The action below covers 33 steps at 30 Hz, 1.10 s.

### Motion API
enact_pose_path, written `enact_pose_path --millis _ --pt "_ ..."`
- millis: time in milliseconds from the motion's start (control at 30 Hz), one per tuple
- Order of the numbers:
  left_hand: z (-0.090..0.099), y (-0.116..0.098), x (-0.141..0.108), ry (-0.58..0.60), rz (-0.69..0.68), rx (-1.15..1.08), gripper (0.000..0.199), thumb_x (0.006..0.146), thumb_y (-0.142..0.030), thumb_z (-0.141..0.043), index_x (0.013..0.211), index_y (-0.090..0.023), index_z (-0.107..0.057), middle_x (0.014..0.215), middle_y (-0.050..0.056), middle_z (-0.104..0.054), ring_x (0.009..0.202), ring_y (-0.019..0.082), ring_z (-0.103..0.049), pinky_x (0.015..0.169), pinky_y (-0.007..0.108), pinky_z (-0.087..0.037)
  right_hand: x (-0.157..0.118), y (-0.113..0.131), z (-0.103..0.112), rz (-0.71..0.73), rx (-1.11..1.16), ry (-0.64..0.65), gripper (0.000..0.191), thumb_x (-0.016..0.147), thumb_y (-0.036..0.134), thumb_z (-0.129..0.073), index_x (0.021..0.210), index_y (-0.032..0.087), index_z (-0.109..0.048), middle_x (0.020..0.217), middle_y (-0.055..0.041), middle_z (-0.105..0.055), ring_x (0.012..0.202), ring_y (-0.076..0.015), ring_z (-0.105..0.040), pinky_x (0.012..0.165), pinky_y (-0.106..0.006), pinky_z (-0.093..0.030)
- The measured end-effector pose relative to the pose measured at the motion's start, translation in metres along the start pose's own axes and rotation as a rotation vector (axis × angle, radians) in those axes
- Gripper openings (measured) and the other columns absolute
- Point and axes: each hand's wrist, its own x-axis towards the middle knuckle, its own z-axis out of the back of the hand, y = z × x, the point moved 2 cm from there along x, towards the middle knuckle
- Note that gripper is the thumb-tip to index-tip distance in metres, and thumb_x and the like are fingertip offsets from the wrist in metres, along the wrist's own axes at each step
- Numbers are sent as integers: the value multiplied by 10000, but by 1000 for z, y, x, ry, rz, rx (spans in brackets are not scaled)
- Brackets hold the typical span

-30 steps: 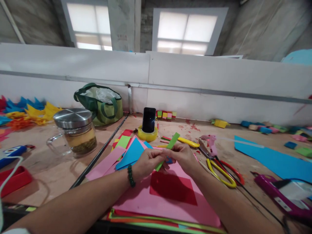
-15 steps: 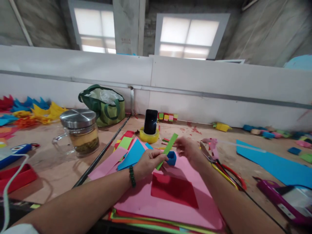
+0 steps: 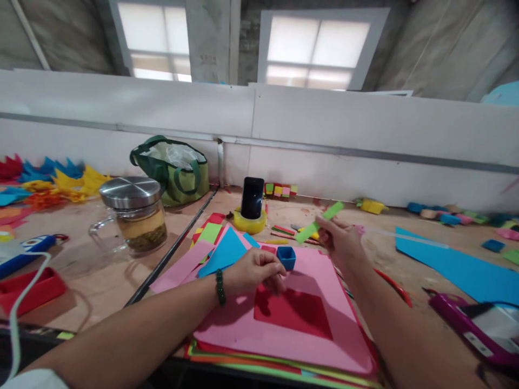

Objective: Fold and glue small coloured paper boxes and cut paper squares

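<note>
My right hand (image 3: 343, 237) pinches a light green strip (image 3: 308, 232) near its middle, raised above the back right of the pink sheets. My left hand (image 3: 259, 269) holds nothing; its fingers are loosely bent and a little apart over the pink sheet (image 3: 239, 324). Just right of its fingertips sits a small blue open box (image 3: 286, 258). A flat dark red piece (image 3: 298, 313) lies on the pink sheet, partly under that hand's shadow. Beside my left wrist is a blue triangular piece (image 3: 223, 251).
A glue gun (image 3: 360, 229) is mostly hidden behind my right hand, with red-handled cutters (image 3: 393, 286) beside that arm. A phone (image 3: 252, 199) stands in a yellow tape roll (image 3: 250, 221). Left are a lidded glass mug (image 3: 140, 224) and a green bag (image 3: 178, 175); right, a large blue sheet (image 3: 446, 265).
The green strip has passed from my left hand to my right, moving right and away from me. My left fingers have let go of it and lowered slightly.
</note>
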Motion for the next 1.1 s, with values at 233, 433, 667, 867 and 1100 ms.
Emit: enact_pose_path --millis 233,433,667,867,1100 --pt "10 -6 3 -121 -176 168 360 726 -483 -689 706 -123 -683 528 -29 -515 476 66 -432 458 200 -307 -26 -9 -36 -8 -202 303 378 694 452 -727 511 151 -588 464 42 -457 443 -75 -381 423 -233 -274" --pt "20 3 9 -220 -124 29 343 686 -436 -750 597 -118 -659 495 -33 -484 469 55 -390 467 207 -287 -33 -8 -35 418 -398 138 173 866 317 -582 946 190 -668 680 17 -556 552 -107 -492 520 -242 -430" --pt "21 5 13 -268 -63 -344 345 587 -399 -833 713 -109 -693 618 -8 -576 541 73 -512 515 204 -414 -50 -8 -46 865 -692 530 176 868 107 -549 965 207 -658 939 -72 -628 838 -166 -607 706 -274 -506" --pt "17 1 10 -199 -97 -382 271 576 -281 -846 708 -106 -685 643 -11 -584 566 75 -525 610 244 -456 -46 -13 -44 930 -636 436 184 871 103 -566 978 211 -671 911 -68 -655 834 -169 -621 719 -286 -515" --pt "18 1 9 -288 -191 -238 171 602 -227 -816 683 -116 -715 634 -7 -612 568 64 -494 557 208 -361 -41 -11 -41 733 -561 464 138 877 195 -586 896 228 -719 842 -49 -663 777 -164 -633 698 -292 -522"
